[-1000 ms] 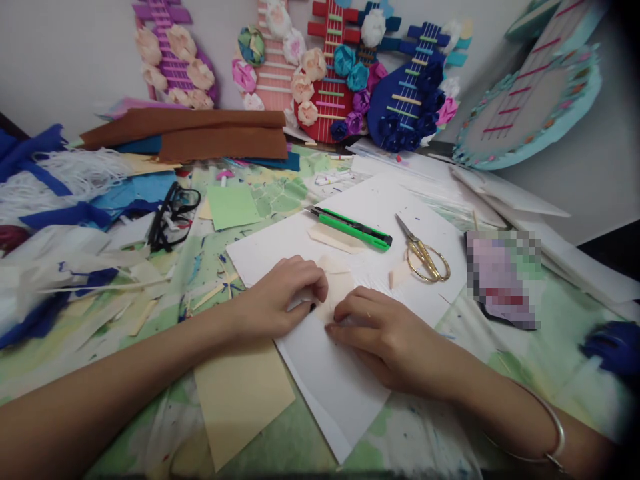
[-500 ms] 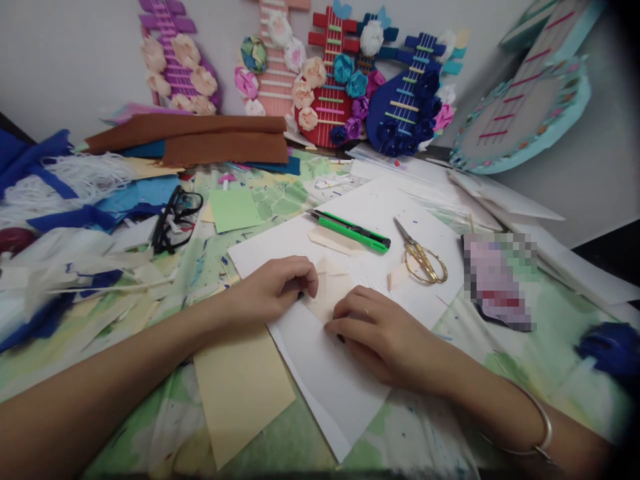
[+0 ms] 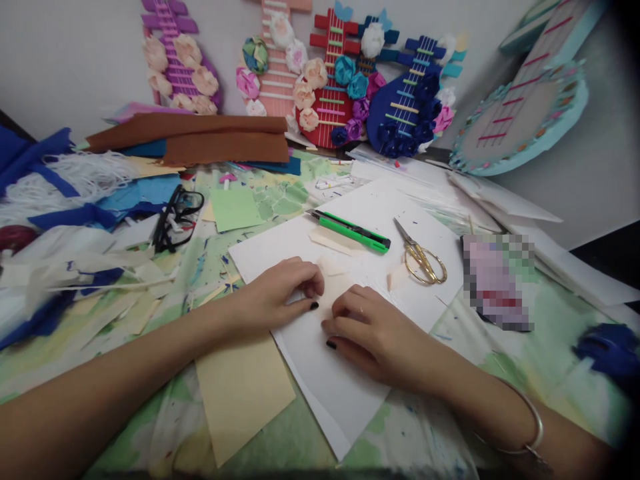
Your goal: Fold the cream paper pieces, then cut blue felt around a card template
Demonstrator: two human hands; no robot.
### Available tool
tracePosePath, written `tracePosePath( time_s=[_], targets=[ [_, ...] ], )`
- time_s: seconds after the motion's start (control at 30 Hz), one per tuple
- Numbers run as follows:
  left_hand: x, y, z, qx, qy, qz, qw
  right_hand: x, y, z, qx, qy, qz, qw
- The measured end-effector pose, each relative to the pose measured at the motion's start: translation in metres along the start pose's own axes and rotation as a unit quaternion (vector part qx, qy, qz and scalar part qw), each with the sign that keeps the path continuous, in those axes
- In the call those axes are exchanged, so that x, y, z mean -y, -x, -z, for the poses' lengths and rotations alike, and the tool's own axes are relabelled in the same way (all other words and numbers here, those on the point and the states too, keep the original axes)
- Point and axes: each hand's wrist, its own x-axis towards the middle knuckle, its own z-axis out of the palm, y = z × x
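A small cream paper piece (image 3: 331,279), creased at the top, lies over the white board (image 3: 340,407) between my hands. My left hand (image 3: 293,290) has curled fingers closed at the paper's left edge, thumb stretched below it. Opposite, my right hand (image 3: 375,333) is bent with its fingertips closed at the paper's lower right; the exact grip is partly hidden. Just beyond the paper are a green utility knife (image 3: 353,231), with its blade out to the left, and a cream paper strip (image 3: 330,240). Gold-handled scissors (image 3: 420,257) rest on the board to the right, beside a cream scrap (image 3: 397,277).
A yellow sheet (image 3: 245,400) lies under my left forearm. Green paper (image 3: 235,208), black glasses (image 3: 177,217) and fabric scraps crowd the left. Brown material (image 3: 200,140) and several flower-trimmed lute models (image 3: 333,87) are at the back. A blurred-out object (image 3: 497,280) lies right.
My left thumb has stretched out to the right and its nail now shows. My right fingers have shifted slightly left, and the paper's lower part shows less distinctly.
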Motion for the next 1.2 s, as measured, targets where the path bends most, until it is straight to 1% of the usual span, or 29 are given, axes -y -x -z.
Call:
tracePosePath(
  time_s=[0.17,0.23,0.33,0.4,0.5,0.57,0.63,0.7,0.83,1.0,1.2],
  targets=[
    [-0.002,0.0,0.001,0.002,-0.007,-0.008,1.0,-0.001,0.004,0.004,-0.016,-0.04,0.007,0.999],
    [-0.001,0.0,0.0,-0.004,-0.01,-0.021,1.0,-0.005,0.004,0.006,-0.036,-0.063,-0.003,0.997],
    [0.001,0.002,-0.002,-0.023,-0.015,-0.05,0.998,-0.013,0.004,0.007,-0.091,-0.078,-0.053,0.991],
    [0.001,0.004,-0.004,-0.043,-0.02,-0.077,0.996,-0.018,0.002,0.006,-0.109,-0.072,-0.091,0.987],
    [0.0,0.009,-0.008,-0.066,-0.044,-0.129,0.988,-0.021,0.0,0.003,-0.082,-0.071,-0.131,0.986],
    [-0.001,0.012,-0.01,-0.06,-0.07,-0.164,0.982,-0.021,0.0,0.002,-0.065,-0.081,-0.148,0.983],
    [-0.003,0.014,-0.012,-0.046,-0.093,-0.191,0.976,-0.021,-0.001,0.001,-0.064,-0.092,-0.16,0.981],
    [-0.004,0.016,-0.014,-0.038,-0.108,-0.204,0.972,-0.02,-0.001,0.0,-0.069,-0.103,-0.168,0.978],
    [-0.003,0.016,-0.015,-0.042,-0.131,-0.221,0.965,-0.021,-0.002,-0.001,-0.072,-0.115,-0.179,0.975],
    [-0.003,0.017,-0.014,-0.043,-0.168,-0.244,0.954,-0.021,-0.003,-0.001,-0.067,-0.106,-0.178,0.976],
    [-0.002,0.019,-0.014,-0.044,-0.191,-0.26,0.945,-0.019,-0.002,0.0,-0.081,-0.104,-0.181,0.975]
  ],
)
